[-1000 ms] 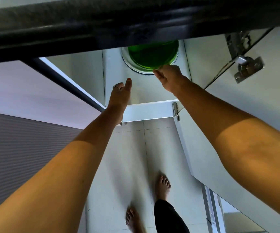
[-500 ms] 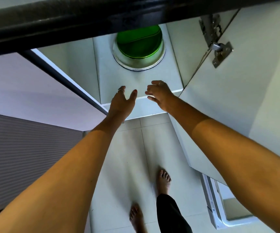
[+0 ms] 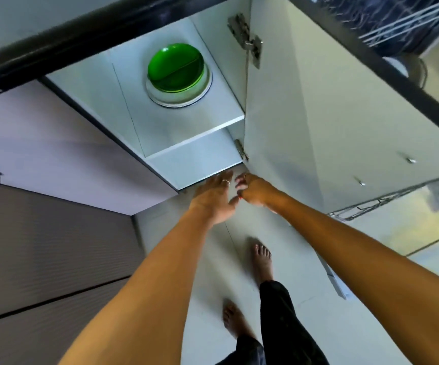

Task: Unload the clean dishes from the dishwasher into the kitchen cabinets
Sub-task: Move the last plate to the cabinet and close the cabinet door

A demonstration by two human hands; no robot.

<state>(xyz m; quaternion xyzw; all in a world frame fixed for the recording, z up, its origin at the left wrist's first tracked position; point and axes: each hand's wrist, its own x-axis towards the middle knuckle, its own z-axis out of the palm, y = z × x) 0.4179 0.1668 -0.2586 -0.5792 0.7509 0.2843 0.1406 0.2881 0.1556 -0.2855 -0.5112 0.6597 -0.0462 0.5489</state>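
A green plate [image 3: 175, 66] lay flat on the upper shelf [image 3: 186, 119] of the open cabinet, its hollow face turned up. It sat on top of a small stack of white plates [image 3: 184, 97], whose rims showed under it on the near side. The plate was round, so it had no long axis; a line or crease ran across its green surface from lower left to upper right. The stack stood toward the back of the shelf, closer to the hinged side than to the left wall.

Both hands were empty and well below the plates, in front of the lower edge of the cabinet. The left hand [image 3: 214, 197] was open, fingers stretched out and loosely together, a ring on one finger, and it held nothing. The right hand [image 3: 256, 191] was half curled, fingers bent inward, also with a ring, and it gripped nothing. It was just beside the lower corner of the open cabinet door [image 3: 318, 122], but I could not tell if it touched it. The two hands were very near each other, almost touching at the fingertips.
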